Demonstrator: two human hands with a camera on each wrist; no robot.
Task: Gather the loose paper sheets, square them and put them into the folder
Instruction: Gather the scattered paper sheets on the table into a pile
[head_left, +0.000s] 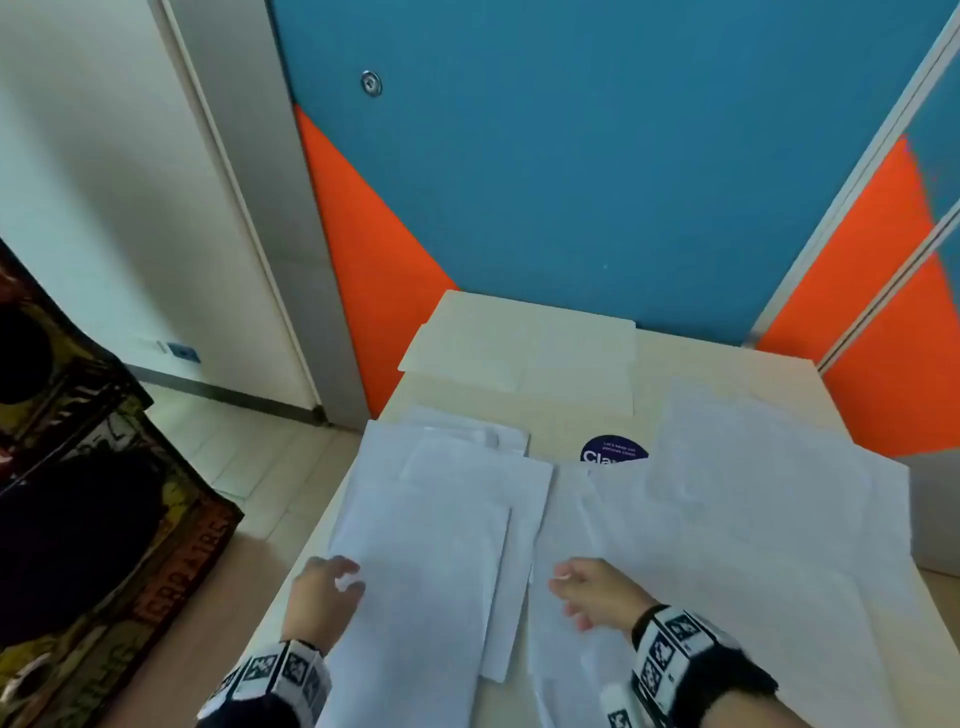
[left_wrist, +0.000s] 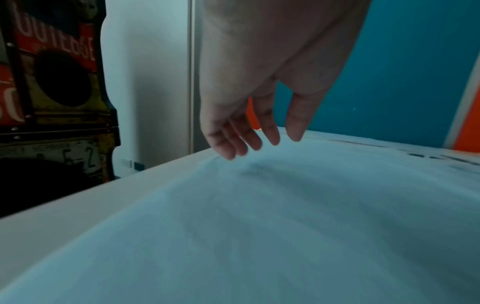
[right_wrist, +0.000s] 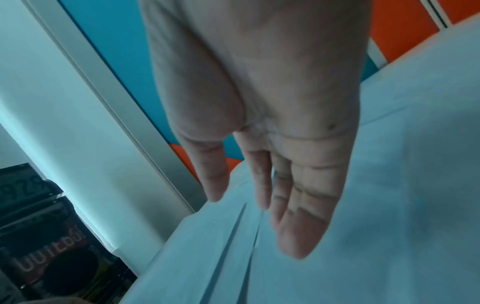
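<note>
— Where did the sheets lie?
— Two loose heaps low in frame: left pile (head_left: 431, 545) under the slack, empty left hand (head_left: 322, 592), right pile (head_left: 727, 530) beside the empty right hand (head_left: 592, 592).
— The folder (head_left: 519, 353)?
— Further up the counter (head_left: 779, 374), beyond both.

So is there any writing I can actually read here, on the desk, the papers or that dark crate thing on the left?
"Cla", cut off by paper: large white letters on the round blue sticker on the desk.
Small lines above it on the sticker: too small to read.
Red lettering on the dark crate: blurred and partly mirrored, not readable for sure.
Paper sheets: any print is too faint.
Wrist bands: square black-and-white codes, no words.
</note>
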